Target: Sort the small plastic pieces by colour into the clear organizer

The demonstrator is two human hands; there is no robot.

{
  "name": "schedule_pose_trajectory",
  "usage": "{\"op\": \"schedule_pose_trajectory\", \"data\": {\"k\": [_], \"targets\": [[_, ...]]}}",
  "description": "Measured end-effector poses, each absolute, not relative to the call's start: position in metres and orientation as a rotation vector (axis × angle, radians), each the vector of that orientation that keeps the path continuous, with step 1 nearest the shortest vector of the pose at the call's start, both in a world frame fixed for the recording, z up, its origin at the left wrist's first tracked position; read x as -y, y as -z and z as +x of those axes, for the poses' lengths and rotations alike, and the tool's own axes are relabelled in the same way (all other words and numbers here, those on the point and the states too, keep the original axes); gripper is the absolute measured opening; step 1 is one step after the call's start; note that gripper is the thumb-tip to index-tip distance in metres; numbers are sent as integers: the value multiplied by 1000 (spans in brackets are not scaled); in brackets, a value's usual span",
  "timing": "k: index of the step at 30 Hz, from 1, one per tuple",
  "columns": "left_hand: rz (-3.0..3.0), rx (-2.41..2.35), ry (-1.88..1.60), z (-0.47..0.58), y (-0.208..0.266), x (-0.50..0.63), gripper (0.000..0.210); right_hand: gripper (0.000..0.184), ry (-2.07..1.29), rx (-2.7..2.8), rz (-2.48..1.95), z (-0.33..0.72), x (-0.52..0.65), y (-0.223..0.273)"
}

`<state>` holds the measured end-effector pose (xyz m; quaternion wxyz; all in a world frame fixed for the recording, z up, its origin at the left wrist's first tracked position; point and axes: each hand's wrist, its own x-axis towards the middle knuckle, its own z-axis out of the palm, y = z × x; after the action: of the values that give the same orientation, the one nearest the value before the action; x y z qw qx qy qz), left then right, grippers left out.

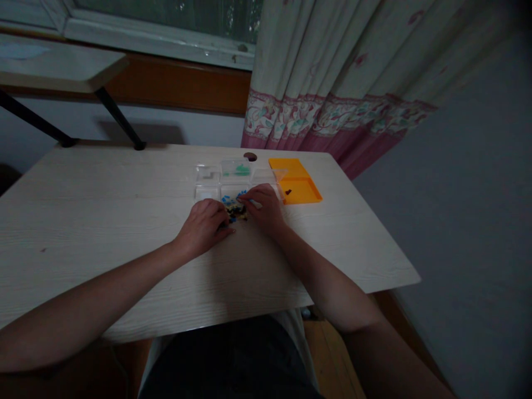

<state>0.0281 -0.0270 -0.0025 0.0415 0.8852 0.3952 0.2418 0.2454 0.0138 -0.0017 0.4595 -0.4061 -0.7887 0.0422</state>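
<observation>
A small pile of mixed pieces [236, 211], black, pale yellow and blue, lies on the table in front of a clear compartment box [208, 192]. My left hand [206, 223] rests at the pile's left edge, its fingers curved and its thumb apart from them. From the right, my right hand [265, 208] reaches over the pile, thumb and forefinger pinched close to some blue pieces [241, 194]. Whatever sits in that pinch is too small to make out. Green pieces [243, 169] lie in a back compartment of the box.
An orange tray [302, 194] with a small dark red piece [288, 192] stands right of the clear box. A round hole [250, 157] pierces the table [124, 221] near its back edge. A raised shelf [62, 66] stands at back left; a curtain [324, 83] hangs behind.
</observation>
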Motion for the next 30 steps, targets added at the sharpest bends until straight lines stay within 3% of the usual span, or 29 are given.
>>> {"op": "schedule_pose_trajectory", "data": {"k": [30], "targets": [[2705,-1281,-708,28,0,28,18,14,-108,1963,-1022,245,-14,1]]}}
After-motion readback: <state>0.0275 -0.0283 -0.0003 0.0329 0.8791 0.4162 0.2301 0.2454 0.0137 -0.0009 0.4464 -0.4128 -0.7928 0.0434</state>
